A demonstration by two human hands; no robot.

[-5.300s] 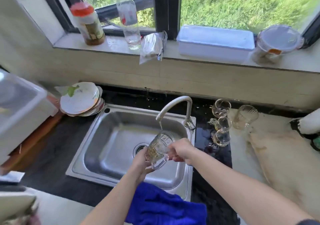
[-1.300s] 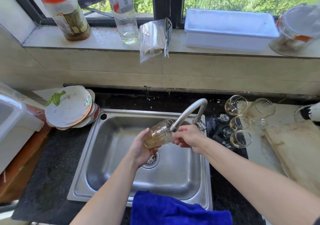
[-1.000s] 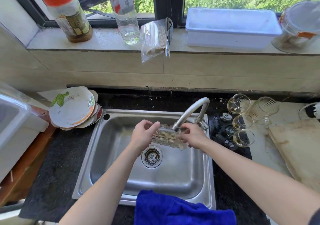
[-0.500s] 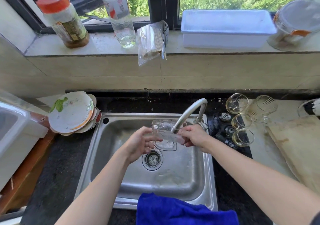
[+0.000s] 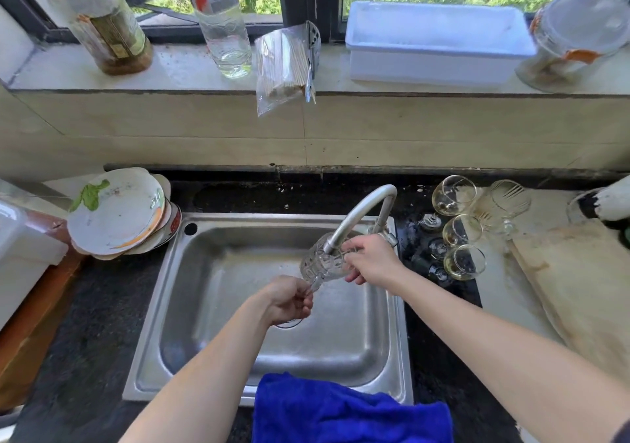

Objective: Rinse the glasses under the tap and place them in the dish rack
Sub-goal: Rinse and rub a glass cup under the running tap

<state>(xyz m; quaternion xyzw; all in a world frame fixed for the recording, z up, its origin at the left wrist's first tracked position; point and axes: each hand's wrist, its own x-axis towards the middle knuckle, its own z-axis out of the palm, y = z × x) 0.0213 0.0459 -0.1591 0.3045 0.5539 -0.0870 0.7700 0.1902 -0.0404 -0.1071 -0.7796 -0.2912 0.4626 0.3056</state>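
I am looking down at a home kitchen: a steel sink [image 5: 211, 306] with a curved tap [image 5: 361, 216] set in a dark tabletop [image 5: 95, 309], dirty plates [image 5: 119, 217] stacked beside it, jars and a bottle [image 5: 221, 23] on the tiled windowsill [image 5: 191, 67].

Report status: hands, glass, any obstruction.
Both hands on glass: left hand at its base, right hand at rim. Glass under tap, over sink. Nothing blocking.

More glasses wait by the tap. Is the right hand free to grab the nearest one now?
Probably not yet: the right hand grips the glass under the tap. The waiting glasses sit unobstructed nearby.
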